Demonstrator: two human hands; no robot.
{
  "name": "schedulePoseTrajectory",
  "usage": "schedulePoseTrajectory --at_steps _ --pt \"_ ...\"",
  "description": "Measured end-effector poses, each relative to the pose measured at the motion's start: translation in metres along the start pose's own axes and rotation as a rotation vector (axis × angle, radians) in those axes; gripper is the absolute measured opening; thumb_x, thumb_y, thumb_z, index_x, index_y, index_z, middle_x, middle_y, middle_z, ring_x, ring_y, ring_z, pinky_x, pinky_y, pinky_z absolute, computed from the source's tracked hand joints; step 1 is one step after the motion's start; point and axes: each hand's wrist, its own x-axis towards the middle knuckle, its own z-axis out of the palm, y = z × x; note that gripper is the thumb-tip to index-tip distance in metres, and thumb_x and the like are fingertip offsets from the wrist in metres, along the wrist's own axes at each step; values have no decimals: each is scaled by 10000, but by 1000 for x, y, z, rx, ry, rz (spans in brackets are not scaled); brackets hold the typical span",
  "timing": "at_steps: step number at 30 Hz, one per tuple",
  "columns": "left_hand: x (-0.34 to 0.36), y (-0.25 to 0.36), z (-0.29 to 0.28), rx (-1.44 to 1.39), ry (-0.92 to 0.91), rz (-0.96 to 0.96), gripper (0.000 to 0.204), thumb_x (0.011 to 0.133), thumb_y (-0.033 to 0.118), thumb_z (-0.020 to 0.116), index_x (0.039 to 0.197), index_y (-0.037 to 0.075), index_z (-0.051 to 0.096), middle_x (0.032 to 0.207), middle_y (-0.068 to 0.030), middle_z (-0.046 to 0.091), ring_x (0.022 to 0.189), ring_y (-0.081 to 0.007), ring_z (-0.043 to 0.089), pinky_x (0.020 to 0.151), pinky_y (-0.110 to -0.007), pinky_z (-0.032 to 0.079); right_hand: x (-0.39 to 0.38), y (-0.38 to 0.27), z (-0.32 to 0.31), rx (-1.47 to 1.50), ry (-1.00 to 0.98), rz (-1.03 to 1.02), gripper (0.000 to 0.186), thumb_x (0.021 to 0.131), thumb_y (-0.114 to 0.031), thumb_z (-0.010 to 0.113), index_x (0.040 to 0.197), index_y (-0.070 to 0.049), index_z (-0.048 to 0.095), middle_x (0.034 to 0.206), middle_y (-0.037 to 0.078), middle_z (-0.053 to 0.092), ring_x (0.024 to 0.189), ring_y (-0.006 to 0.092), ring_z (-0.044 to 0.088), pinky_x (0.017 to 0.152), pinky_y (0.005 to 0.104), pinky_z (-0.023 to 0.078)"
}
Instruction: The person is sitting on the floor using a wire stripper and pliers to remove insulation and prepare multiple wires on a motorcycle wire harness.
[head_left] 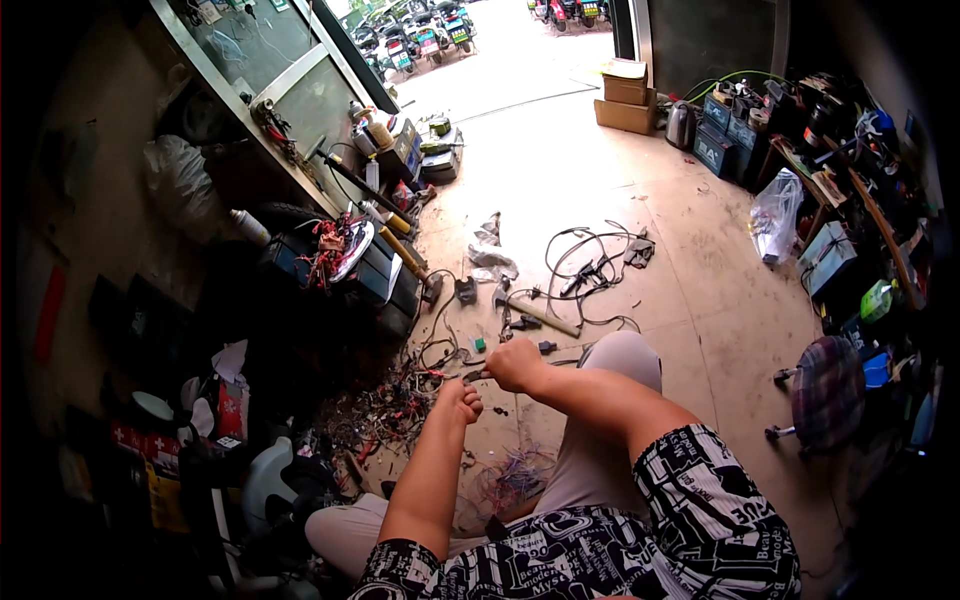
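Note:
Both arms reach forward over the floor, and the hands meet just ahead of my knees. My right hand is closed in a fist, and a short dark piece sticks out of it toward the left. Just below that piece is my left hand, its fingers curled in tightly. A thin strand with a red part shows beside the left hand, but whether it is held I cannot tell. What each fist holds is mostly hidden by the fingers. Close by on the floor lie a small green block and a black plug-like piece.
Wire scraps are heaped left of my hands. Ahead lie a wooden handle, tangled black cables and a clear bag. A wheeled stool stands right, cardboard boxes by the doorway, cluttered shelving along the right.

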Motion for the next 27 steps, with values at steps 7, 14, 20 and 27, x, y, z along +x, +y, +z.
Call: schedulePoseTrajectory --at_steps 7,14,20,27 --pt "-27 -19 7 -97 -228 455 290 990 419 380 881 158 447 680 12 438 507 -127 361 462 -264 316 19 -1 -32 381 -103 408 278 792 -289 569 899 -48 657 882 174 667 833 341 642 720 421 515" --pt "-62 -10 -30 -112 -406 722 251 992 372 405 929 147 497 878 7 526 631 -113 422 548 -241 352 8 -25 -63 350 -292 179 330 788 -344 576 928 -49 623 925 157 647 909 325 614 780 412 492" --pt "-64 -16 -31 -132 -495 734 266 1000 347 389 919 120 502 969 10 531 570 -88 381 539 -229 341 1 -23 -57 267 -311 120 322 778 -350 577 932 -71 619 917 136 646 898 308 622 767 400 497" --pt "-74 -19 -26 -128 -542 674 271 1009 345 354 906 124 472 1156 -19 557 522 -73 358 531 -223 357 3 -26 -52 239 -383 110 325 763 -371 556 913 -95 639 903 121 658 887 293 630 755 411 497"
